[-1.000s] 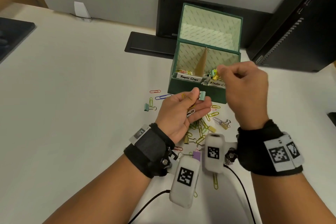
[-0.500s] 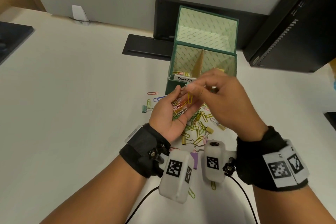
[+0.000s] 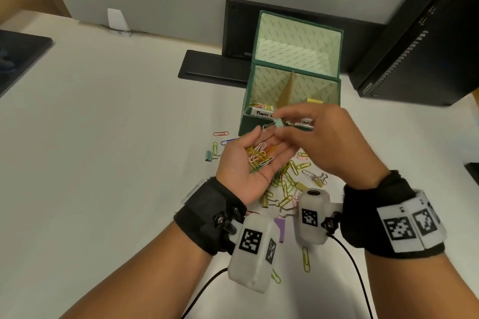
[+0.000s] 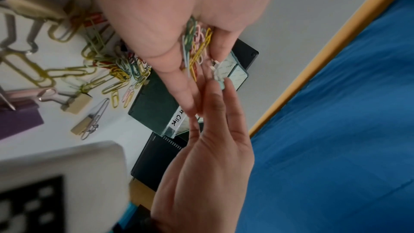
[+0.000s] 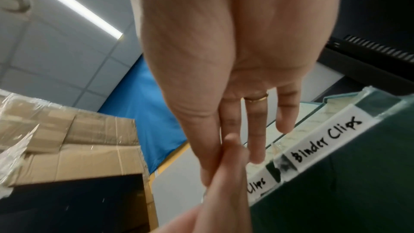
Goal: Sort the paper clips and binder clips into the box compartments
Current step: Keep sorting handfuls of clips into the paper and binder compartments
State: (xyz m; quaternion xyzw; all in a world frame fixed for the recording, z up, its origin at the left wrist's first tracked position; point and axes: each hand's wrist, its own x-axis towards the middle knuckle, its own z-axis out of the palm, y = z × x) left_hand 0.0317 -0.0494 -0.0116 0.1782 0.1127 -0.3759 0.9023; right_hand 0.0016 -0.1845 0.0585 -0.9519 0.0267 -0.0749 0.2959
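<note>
The green box [image 3: 249,125] stands open, with a cardboard divider [image 3: 285,90] between a left compartment labelled "Paper Clips" and a right one labelled "Binder Clips" [image 5: 325,141]. My left hand [image 3: 274,141] lies palm up in front of it, and several coloured paper clips [image 3: 260,156] rest in the cupped palm [image 4: 197,42]. Just above the left fingers, my right hand [image 3: 285,122] pinches a mint-green binder clip [image 3: 279,124] between thumb and forefinger. A pile of loose clips [image 3: 287,181] lies on the table under both hands.
On the table lie a teal binder clip [image 3: 208,155] to the left and a purple one [image 3: 280,225] between my wrists. A black monitor base [image 3: 212,67] and a computer tower [image 3: 414,46] stand behind the box. A dark pad [image 3: 18,54] is far left.
My right hand came back from over the binder-clip compartment to my left palm and took the mint binder clip. The left thumb let go of it and the palm opened.
</note>
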